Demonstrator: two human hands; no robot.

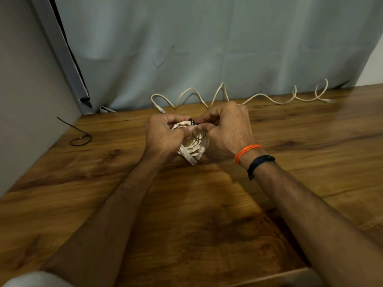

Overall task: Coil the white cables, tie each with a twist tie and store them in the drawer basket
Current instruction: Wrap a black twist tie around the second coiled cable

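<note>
Left hand: curled round the left side of the coiled white cable, thumb pressed across the top of the bundle, holding it just above the wooden table.
Right hand: fingertips pinched together on the black twist tie right where it wraps the top of the coil (thumb and forefinger look tight on it, the other fingers are tucked in behind).
Coiled white cable: small bunch of loops between the two hands, mid-table, with its plug ends poking out at the bottom toward the camera.
Black twist tie: wrapped round the upper strands of the coil, and a loose loop of it hangs down inside the ring of cable.
Second white cable: lying uncoiled and wavy along the back edge of the table, against the grey-blue curtain, well apart from the hands.
Spare black twist tie: on the table off to the left, near the wall, one end curled into a loop.
Right wrist: an orange thread band and, just behind it, a dark band.
</note>
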